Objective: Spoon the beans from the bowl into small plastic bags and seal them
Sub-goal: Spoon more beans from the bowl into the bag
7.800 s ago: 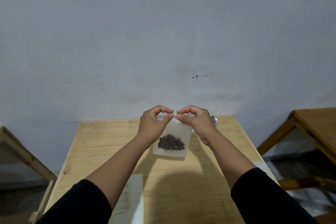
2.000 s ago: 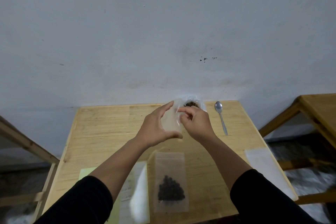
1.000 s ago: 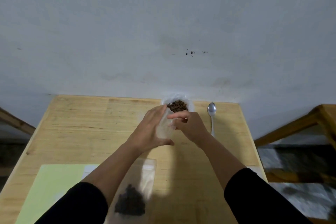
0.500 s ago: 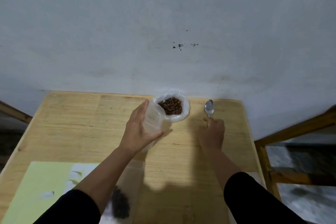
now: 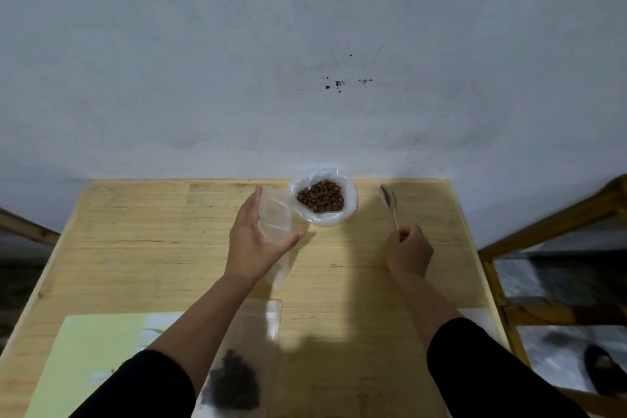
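Behind our wooden table (image 5: 356, 268) stands a grey wall (image 5: 305, 44). Our left hand (image 5: 252, 241) holds an empty plastic bag (image 5: 274, 217) with its mouth open, just beside the bowl (image 5: 351, 205) of beans (image 5: 320, 200). Our right hand (image 5: 409, 249) pinches the handle of the spoon (image 5: 390, 202), to the right of the bowl. Near us a filled bag (image 5: 242, 363) lies beside green paper (image 5: 88, 356).

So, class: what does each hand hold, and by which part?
Left hand holds an empty bag around its middle, mouth up. Right hand grips the spoon by its handle end.
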Motion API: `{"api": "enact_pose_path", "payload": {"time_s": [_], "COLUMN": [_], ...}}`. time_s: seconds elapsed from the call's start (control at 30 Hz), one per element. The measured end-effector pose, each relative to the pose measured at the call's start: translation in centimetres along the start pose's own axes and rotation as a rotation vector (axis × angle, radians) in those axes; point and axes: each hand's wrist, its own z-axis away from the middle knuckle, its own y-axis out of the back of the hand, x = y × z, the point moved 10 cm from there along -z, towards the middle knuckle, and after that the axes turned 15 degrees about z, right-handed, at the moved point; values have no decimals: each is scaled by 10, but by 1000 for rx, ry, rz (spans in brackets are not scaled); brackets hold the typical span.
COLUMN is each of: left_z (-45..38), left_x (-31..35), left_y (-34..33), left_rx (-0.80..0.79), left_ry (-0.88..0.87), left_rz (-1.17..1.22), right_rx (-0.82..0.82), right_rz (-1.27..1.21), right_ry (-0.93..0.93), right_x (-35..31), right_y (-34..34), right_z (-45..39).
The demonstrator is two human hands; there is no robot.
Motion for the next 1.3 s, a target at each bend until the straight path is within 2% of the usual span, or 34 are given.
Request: {"api": "enact_pose_path", "payload": {"time_s": [0.17,0.3,0.4,0.47,0.67,0.77,0.83,0.93,1.03,1.3], "left_z": [-4,-7,-9,-9,-6,-5,-6,-6,-4,-4], "left_x": [-5,-9,-13,-16,-20,-19,-20,-21,-21,-18], "left_y": [0,-2,-5,-8,-16,-20,-23,-29,-32,-38], "left_rx": [-43,-75,-94,-109,-187,-200,-202,-207,-206,-212], "left_ry": [20,22,28,31,14,18,30,39,41,41], "left_rz": [44,53,63,68,66,59,55,45,47,43], "right_rx": [48,-29,49,95,142,67,-33,-168,-210,-235], "right_rz": [-281,-520,-493,-447,-239,-212,-308,-572,-761,-877], "right_ry": [-4,164,376,414,301,286,198,-39,-193,-247], "right_x": [-20,-57,-88,-94,-82,-82,-76,-57,-41,-41], "right_y": [28,42,61,62,32,10,-7,-35,-51,-32], "right_z": [14,31,48,52,34,27,20,11,7,4]}}
